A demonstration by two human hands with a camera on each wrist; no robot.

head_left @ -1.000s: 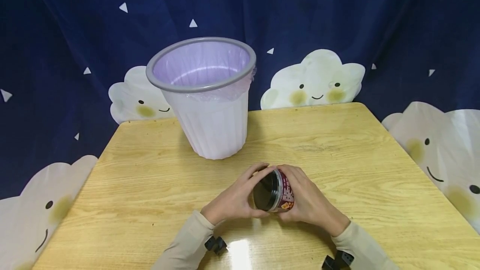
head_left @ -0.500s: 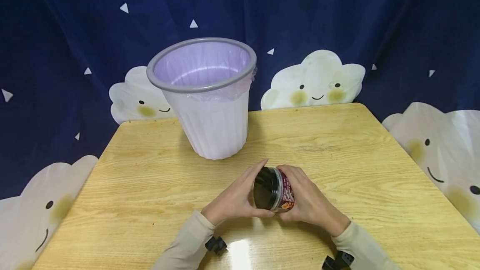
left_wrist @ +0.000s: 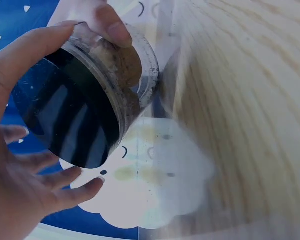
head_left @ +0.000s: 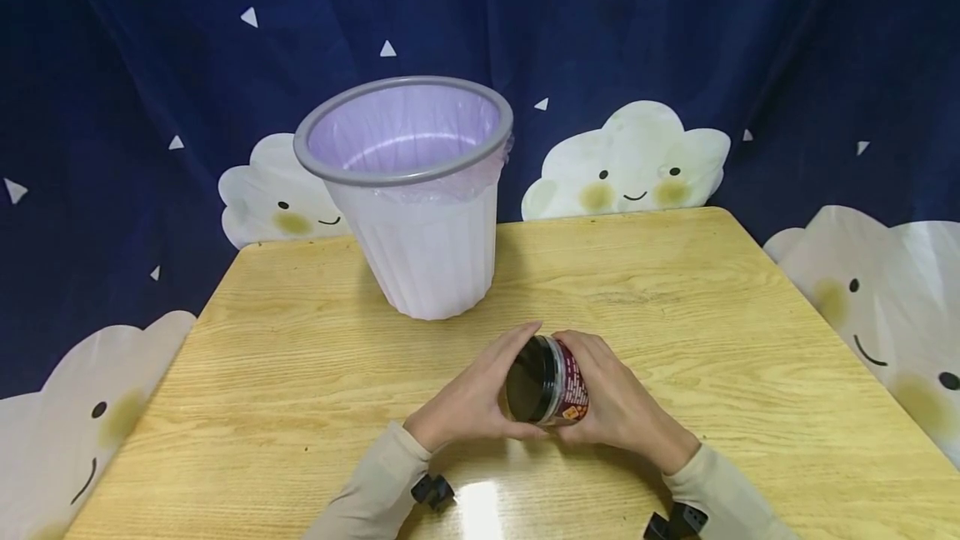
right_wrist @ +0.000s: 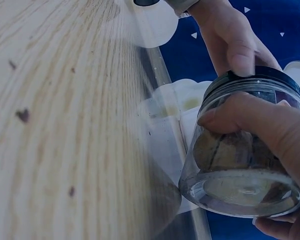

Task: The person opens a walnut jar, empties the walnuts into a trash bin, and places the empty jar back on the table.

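Observation:
A clear jar (head_left: 567, 383) with a black lid (head_left: 531, 380) and a maroon label is tilted, its lid facing left. Brown pieces show through its wall in the right wrist view. My right hand (head_left: 617, 397) grips the jar's body, with the thumb (right_wrist: 240, 112) along its side. Around the lid is my left hand (head_left: 474, 394), its thumb touching the rim. In the left wrist view the other left fingers (left_wrist: 65, 182) are spread and look apart from the lid. Whether the jar touches the table cannot be told.
A white waste bin (head_left: 431, 248) with a grey rim and a purple liner stands beyond my hands, toward the back left of the wooden table (head_left: 660, 273). Behind the table hangs a dark blue curtain (head_left: 600, 32) with clouds.
My left fingers, bent over the lid's top edge a second ago, straightened and lifted off, then came slightly back toward it. The right hand, jar and bin look unmoved.

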